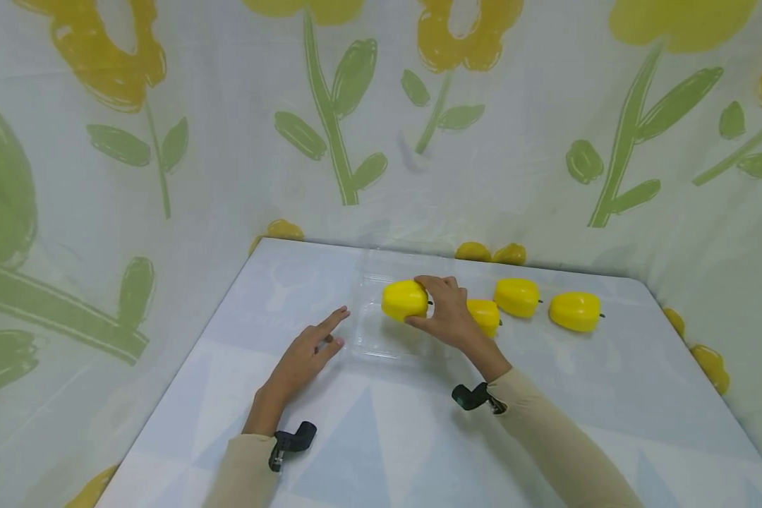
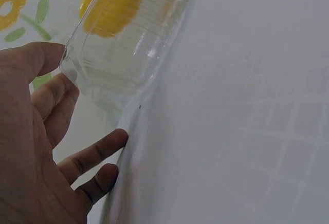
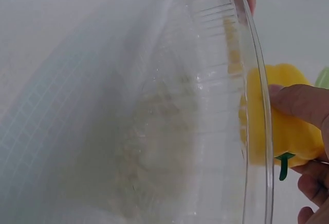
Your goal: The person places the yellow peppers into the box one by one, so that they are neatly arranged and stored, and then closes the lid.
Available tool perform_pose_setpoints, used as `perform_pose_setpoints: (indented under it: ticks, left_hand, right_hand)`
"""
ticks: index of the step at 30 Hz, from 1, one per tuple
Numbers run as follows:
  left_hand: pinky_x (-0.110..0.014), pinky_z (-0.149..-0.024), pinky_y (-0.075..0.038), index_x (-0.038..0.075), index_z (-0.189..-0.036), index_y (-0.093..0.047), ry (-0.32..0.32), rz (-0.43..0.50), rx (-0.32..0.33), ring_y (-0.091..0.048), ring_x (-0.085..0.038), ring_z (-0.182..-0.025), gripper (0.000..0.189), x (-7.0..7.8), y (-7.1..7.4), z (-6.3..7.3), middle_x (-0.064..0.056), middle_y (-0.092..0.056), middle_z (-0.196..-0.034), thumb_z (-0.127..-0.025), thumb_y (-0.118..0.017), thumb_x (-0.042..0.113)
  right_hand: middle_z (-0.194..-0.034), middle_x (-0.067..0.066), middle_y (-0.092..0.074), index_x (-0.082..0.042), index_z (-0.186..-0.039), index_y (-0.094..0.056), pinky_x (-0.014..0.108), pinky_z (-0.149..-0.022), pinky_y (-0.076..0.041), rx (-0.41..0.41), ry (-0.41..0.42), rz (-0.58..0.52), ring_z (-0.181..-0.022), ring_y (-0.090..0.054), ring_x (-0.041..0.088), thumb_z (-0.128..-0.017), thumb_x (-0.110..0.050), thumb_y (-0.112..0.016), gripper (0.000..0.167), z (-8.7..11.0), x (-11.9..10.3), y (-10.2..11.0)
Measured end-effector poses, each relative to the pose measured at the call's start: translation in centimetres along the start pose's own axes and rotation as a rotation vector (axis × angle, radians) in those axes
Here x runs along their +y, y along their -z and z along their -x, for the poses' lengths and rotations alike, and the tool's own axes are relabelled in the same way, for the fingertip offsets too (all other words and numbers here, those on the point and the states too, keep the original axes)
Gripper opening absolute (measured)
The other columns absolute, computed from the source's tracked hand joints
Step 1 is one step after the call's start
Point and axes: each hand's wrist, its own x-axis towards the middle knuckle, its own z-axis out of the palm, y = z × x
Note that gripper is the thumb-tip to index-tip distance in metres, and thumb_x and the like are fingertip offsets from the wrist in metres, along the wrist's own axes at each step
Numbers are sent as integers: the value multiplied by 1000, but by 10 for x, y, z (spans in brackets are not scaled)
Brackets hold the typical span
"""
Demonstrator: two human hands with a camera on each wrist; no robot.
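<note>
Over a clear plastic container (image 1: 376,347), my right hand (image 1: 447,310) holds a yellow bell pepper (image 1: 403,300) between thumb and fingers. The right wrist view shows this pepper (image 3: 288,131) with its green stem, partly behind the container's transparent rim (image 3: 268,152). At the container's left edge is my left hand (image 1: 305,356). In the left wrist view, the thumb and a finger of that hand (image 2: 41,131) pinch the corner of the clear container (image 2: 115,62), while its other fingers extend apart from it.
Right of the container lie more yellow peppers: one (image 1: 485,316) partly hidden by my right hand, one (image 1: 516,296) behind it and another (image 1: 575,311) farther right. The pale table (image 1: 406,437) meets a flower-printed cloth (image 1: 228,141) at its back and sides.
</note>
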Motion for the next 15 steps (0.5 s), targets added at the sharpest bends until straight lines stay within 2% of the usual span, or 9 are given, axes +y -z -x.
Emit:
perform_pose_setpoints:
  ticks: [15]
  left_hand:
    - [-45, -89, -44, 30, -157, -36, -19, 6, 1, -53, -18, -107, 56, 0, 1, -1, 18, -36, -156, -104, -54, 35]
  right_hand:
    - [-145, 6, -52, -11, -143, -52, 46, -93, -29, -17, -10, 16, -118, -41, 27, -80, -39, -86, 77, -8, -10, -17]
